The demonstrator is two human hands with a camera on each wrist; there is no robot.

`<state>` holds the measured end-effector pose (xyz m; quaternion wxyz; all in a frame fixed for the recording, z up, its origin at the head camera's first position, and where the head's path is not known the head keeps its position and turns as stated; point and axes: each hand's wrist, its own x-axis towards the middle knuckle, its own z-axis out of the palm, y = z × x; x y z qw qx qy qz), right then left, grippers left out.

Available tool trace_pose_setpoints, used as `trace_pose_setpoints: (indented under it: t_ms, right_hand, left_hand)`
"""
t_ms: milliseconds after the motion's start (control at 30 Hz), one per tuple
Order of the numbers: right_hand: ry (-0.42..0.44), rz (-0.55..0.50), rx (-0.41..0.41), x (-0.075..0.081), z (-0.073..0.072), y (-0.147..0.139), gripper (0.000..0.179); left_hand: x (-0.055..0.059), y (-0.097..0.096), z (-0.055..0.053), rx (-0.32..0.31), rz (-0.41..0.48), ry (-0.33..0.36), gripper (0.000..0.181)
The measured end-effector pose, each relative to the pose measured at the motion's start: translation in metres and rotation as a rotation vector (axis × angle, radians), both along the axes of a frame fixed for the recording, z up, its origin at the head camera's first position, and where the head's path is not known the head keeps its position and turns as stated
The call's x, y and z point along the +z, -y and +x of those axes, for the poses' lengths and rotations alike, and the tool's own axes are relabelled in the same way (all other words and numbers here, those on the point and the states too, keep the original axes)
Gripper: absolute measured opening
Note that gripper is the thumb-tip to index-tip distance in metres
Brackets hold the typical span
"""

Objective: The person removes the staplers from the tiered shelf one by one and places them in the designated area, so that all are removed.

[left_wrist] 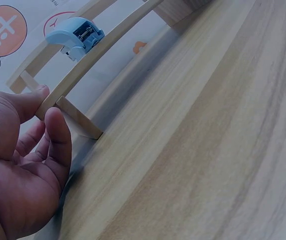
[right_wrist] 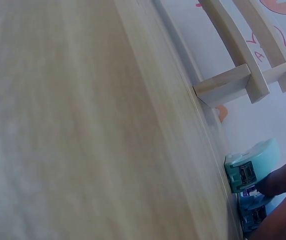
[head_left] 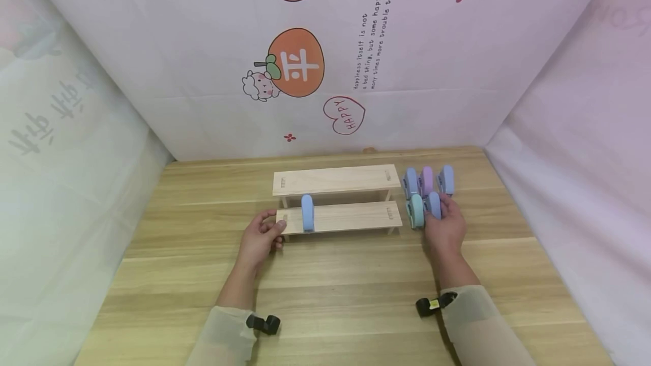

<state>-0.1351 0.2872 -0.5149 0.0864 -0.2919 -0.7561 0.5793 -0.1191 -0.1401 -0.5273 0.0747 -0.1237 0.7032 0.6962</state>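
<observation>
My left hand (head_left: 259,240) pinches the left end of the front wooden stand (head_left: 351,218), thumb on top and fingers beneath. On that board, near its left end, sits a light blue stapler (head_left: 307,213), its metal spring showing in the left wrist view. To the right of the stand, my right hand (head_left: 446,227) grips a blue stapler (head_left: 433,203) between thumb and fingers. Close beside it stands a mint green stapler (head_left: 415,211). Behind these are another blue stapler (head_left: 410,183), a purple stapler (head_left: 426,182) and, farther right, one more blue stapler (head_left: 445,179).
A second wooden stand (head_left: 335,180) rises just behind the front one, parallel to it. The wood-grain table (head_left: 346,287) meets a printed white cloth (head_left: 417,112) at its back edge. White cloth also hangs on both sides.
</observation>
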Motion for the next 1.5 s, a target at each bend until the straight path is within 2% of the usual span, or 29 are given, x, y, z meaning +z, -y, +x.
trace_pose_setpoints:
  t_ms: [233, 733, 1233, 1400, 1500]
  right_hand:
    - [0.046, 0.000, -0.016, 0.003, 0.000, 0.001, 0.065]
    - [-0.030, -0.072, -0.037, 0.011, 0.004, -0.001, 0.065]
    - [-0.064, -0.042, -0.054, 0.022, 0.004, -0.004, 0.066]
    - [-0.087, -0.028, -0.059, 0.025, 0.005, -0.005, 0.065]
    - [-0.101, -0.045, -0.063, 0.027, 0.006, -0.003, 0.066]
  left_hand:
    - [-0.001, 0.000, 0.000, 0.002, 0.011, -0.001, 0.056]
    - [0.004, 0.001, 0.002, -0.014, 0.006, 0.001, 0.056]
    - [0.002, 0.001, 0.001, -0.023, -0.014, 0.006, 0.056]
    - [0.005, 0.001, 0.001, -0.032, -0.003, 0.022, 0.057]
    - [0.014, -0.001, 0.002, -0.035, -0.004, 0.037, 0.054]
